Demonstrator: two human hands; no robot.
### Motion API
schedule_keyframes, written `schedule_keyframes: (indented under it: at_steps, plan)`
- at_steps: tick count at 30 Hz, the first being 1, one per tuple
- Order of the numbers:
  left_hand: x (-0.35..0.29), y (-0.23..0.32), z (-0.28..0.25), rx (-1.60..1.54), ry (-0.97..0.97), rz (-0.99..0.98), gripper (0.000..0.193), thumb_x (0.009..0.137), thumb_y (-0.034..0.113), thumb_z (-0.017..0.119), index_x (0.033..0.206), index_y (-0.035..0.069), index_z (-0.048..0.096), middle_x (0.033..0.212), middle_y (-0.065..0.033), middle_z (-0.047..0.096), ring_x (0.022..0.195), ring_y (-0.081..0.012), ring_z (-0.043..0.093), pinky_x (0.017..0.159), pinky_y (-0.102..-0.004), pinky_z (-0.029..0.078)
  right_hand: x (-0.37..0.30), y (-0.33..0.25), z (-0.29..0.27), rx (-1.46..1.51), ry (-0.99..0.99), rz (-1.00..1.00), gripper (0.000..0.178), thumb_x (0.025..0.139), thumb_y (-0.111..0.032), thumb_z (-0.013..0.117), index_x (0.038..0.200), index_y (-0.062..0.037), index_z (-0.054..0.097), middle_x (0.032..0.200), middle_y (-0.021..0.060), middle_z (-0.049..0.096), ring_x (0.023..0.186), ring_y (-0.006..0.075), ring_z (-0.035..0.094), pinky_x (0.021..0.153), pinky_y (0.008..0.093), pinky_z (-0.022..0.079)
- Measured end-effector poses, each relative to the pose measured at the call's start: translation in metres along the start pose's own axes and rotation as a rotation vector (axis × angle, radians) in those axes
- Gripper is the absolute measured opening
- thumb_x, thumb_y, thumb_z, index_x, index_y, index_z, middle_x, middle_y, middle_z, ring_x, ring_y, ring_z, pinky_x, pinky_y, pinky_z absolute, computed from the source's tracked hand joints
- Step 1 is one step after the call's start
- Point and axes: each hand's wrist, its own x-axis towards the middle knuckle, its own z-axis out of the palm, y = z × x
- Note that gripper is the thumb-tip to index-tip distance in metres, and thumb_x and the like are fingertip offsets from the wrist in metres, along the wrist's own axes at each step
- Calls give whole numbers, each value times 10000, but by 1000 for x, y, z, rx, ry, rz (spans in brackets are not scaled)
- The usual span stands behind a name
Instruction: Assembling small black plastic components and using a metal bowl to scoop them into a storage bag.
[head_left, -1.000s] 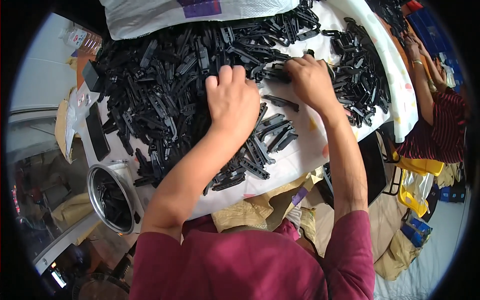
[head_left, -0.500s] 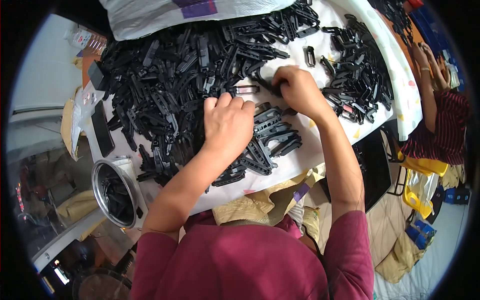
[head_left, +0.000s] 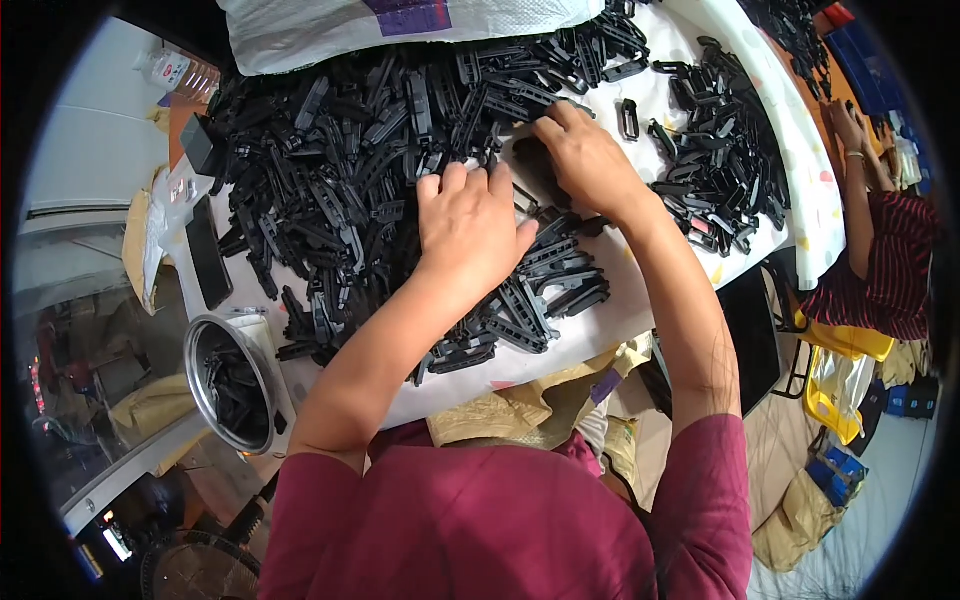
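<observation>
A large heap of slim black plastic parts (head_left: 310,170) covers the left and middle of the table. My left hand (head_left: 468,225) lies palm down at the heap's right side, thumb held away from the bent fingers, fingertips touching parts. To its right, my right hand (head_left: 595,165) is curled, its index finger and thumb toward the heap's edge. Whatever is between those fingers is hidden; a dark shape shows beneath them. Nearer me, several longer black parts (head_left: 525,315) lie roughly side by side. One frame-shaped black part (head_left: 628,120) lies alone beyond my right hand.
A second pile of black frame-shaped parts (head_left: 715,150) lies at the right. A white sack (head_left: 330,40) borders the far side. At the left are a phone (head_left: 207,255) and a metal bowl (head_left: 200,400) holding black pieces. Another person's arm (head_left: 858,200) shows at far right.
My right hand has moved slightly away from me, toward the heap's edge. My left hand has shifted a little, and its thumb now sticks out to the right. The view has shifted slightly.
</observation>
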Motion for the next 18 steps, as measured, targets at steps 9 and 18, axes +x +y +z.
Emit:
schedule_keyframes:
  at_steps: [9, 18]
  plan:
    - [13, -3, -1, -9, -90, -18, 420, 714, 250, 686, 1109, 139, 598, 969, -42, 616, 936, -211, 569, 783, -374, 377, -28, 15, -12, 469, 64, 333, 374, 775, -11, 534, 1149, 13, 522, 1051, 149, 590, 941, 220, 569, 839, 306, 443]
    - [11, -13, -7, -557, 111, -98, 286, 742, 109, 681, 1023, 101, 628, 861, -77, 664, 758, -203, 639, 698, -327, 482, -45, 11, -26, 1077, 64, 725, 244, 861, -99, 544, 1078, 4, 501, 901, 59, 581, 834, 119, 552, 605, 260, 479]
